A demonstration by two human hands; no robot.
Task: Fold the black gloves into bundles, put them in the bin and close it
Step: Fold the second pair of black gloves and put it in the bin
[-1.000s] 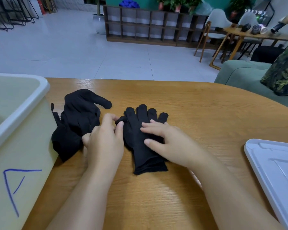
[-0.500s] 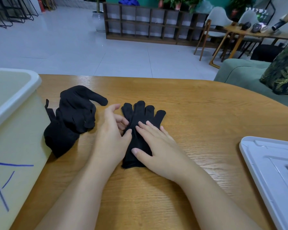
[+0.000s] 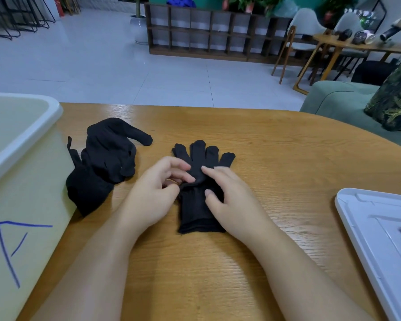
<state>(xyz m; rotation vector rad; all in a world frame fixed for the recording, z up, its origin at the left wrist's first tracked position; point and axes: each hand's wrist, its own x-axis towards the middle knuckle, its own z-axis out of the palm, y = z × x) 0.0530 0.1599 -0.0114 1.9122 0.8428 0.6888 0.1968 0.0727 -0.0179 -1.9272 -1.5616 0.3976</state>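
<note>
Two hands [image 3: 195, 195] on wooden table [image 3: 287, 158]; white tiled floor [image 3: 102, 66] beyond.

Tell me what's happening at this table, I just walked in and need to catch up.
A person is working on a flat black glove on the wooden table. The left hand pinches its thumb-side edge; the right hand presses on it. More black gloves lie heaped beside the open bin; the lid lies at right.
</note>
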